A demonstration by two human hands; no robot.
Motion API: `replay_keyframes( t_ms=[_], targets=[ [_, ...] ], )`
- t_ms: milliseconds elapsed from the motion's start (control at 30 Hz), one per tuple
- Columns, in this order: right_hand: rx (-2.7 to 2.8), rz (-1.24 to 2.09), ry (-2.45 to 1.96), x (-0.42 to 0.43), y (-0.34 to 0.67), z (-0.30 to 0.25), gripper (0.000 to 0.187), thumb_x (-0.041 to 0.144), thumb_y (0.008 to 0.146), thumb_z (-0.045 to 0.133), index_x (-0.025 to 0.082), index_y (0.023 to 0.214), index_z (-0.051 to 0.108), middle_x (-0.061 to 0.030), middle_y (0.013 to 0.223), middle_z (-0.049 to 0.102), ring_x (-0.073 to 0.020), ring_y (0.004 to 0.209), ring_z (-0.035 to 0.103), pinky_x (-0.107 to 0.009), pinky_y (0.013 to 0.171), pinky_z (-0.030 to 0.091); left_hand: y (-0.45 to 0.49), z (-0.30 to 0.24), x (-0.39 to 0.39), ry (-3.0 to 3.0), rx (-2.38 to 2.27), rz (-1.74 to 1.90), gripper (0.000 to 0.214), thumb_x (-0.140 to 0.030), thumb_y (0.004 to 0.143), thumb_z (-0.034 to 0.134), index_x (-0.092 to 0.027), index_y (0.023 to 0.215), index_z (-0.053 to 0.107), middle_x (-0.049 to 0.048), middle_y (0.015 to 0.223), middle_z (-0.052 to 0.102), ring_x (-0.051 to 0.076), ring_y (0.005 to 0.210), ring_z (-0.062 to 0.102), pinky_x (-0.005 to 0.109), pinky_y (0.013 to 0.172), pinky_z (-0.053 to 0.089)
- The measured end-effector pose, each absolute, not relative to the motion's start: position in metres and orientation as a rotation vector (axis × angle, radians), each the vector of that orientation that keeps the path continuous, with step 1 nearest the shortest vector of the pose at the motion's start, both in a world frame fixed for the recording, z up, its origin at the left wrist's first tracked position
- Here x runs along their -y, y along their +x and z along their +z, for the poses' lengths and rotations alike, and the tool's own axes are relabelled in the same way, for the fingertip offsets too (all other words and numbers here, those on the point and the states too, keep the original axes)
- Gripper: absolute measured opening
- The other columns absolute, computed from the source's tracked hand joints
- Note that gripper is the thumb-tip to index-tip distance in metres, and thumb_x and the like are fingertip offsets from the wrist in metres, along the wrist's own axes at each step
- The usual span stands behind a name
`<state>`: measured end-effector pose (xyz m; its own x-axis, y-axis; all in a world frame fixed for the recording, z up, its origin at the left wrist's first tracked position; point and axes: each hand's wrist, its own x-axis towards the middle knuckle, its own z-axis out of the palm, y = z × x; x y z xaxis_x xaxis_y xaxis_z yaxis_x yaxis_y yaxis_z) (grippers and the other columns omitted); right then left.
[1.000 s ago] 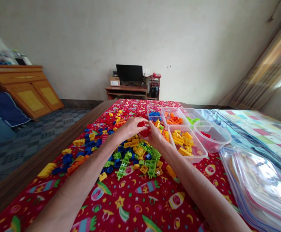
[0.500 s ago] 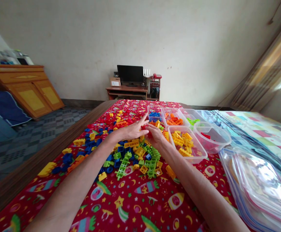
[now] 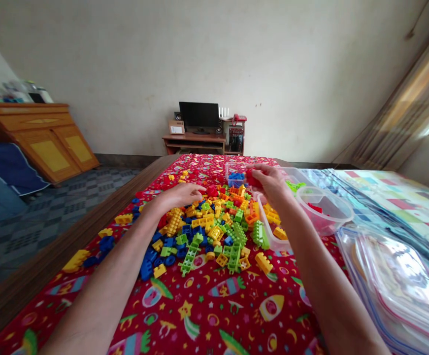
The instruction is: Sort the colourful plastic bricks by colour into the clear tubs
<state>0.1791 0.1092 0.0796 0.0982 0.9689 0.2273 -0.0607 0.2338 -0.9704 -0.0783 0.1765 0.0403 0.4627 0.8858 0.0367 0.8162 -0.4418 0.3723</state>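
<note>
A heap of plastic building blocks [image 3: 207, 227] in yellow, green, blue and orange lies on a red patterned tablecloth [image 3: 207, 310]. My left hand [image 3: 179, 195] rests low over the heap's far left side, fingers curled, near a red block [image 3: 212, 190]. My right hand [image 3: 268, 180] is lifted above the clear sorting tubs and pinches a red block [image 3: 251, 177]. Under my right forearm sits the tub of yellow blocks [image 3: 273, 222]. To its right stands a round clear tub [image 3: 325, 207] with red pieces inside.
Further clear tubs hold blue [image 3: 235, 175] and green [image 3: 294, 185] blocks. Clear zip bags [image 3: 395, 286] are stacked at the right. The table's wooden edge [image 3: 51, 256] runs along the left. A wooden cabinet [image 3: 40, 140] and a desk with a monitor [image 3: 198, 116] stand by the wall.
My hands have parted. The right hand rose and moved right over the tubs with a red block. The left hand dropped onto the heap. The heap looks pushed up and more bunched.
</note>
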Motion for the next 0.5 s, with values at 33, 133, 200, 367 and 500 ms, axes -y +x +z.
replay_keyframes(
  t_ms=[33,133,200,367,500],
  targets=[
    [1.234,0.899,-1.103,-0.11,0.195,0.086,0.014,0.021,0.07,0.06,0.014,0.082,0.062,0.001,0.06,0.062,-0.0077,0.049,0.057,-0.016,0.044,0.041,-0.074,0.04,-0.175,2.43,-1.436,0.296,0.045,-0.033,0.077,0.054,-0.019,0.119,0.063,0.0052,0.103,0.073,0.02,0.091,0.067,0.025,0.079,0.05],
    [1.332,0.54,-1.409,-0.113,0.25,0.099,0.016,0.018,0.07,0.058,0.012,0.082,0.066,-0.0005,0.057,0.061,-0.0087,0.047,0.056,-0.017,0.044,0.04,-0.07,0.041,-0.173,2.457,-1.431,0.278,0.044,-0.031,0.076,0.055,-0.018,0.118,0.064,0.006,0.104,0.072,0.02,0.091,0.067,0.025,0.08,0.049],
    [1.4,0.268,-1.627,-0.114,0.286,0.102,0.017,0.017,0.07,0.057,0.012,0.083,0.068,-0.0002,0.054,0.06,-0.009,0.046,0.054,-0.019,0.046,0.041,-0.073,0.042,-0.173,2.457,-1.442,0.324,0.045,-0.033,0.077,0.053,-0.018,0.118,0.064,0.0057,0.105,0.072,0.019,0.09,0.067,0.025,0.08,0.048],
    [1.438,0.03,-2.068,-0.107,0.349,0.09,0.022,0.013,0.074,0.052,0.013,0.086,0.071,-0.0042,0.055,0.062,-0.0108,0.049,0.054,-0.024,0.052,0.042,-0.083,0.046,-0.175,2.421,-1.519,0.411,0.044,-0.034,0.078,0.048,-0.019,0.116,0.065,0.0043,0.097,0.074,0.019,0.085,0.068,0.023,0.075,0.049],
    [1.407,-0.005,-2.081,-0.108,0.374,0.065,0.02,0.011,0.075,0.051,0.012,0.071,0.071,-0.0073,0.047,0.059,-0.0106,0.042,0.053,-0.028,0.051,0.04,-0.083,0.047,-0.172,2.42,-1.466,0.433,0.046,-0.037,0.076,0.05,-0.018,0.114,0.066,0.0062,0.101,0.073,0.02,0.089,0.068,0.023,0.075,0.049]
  ],
)
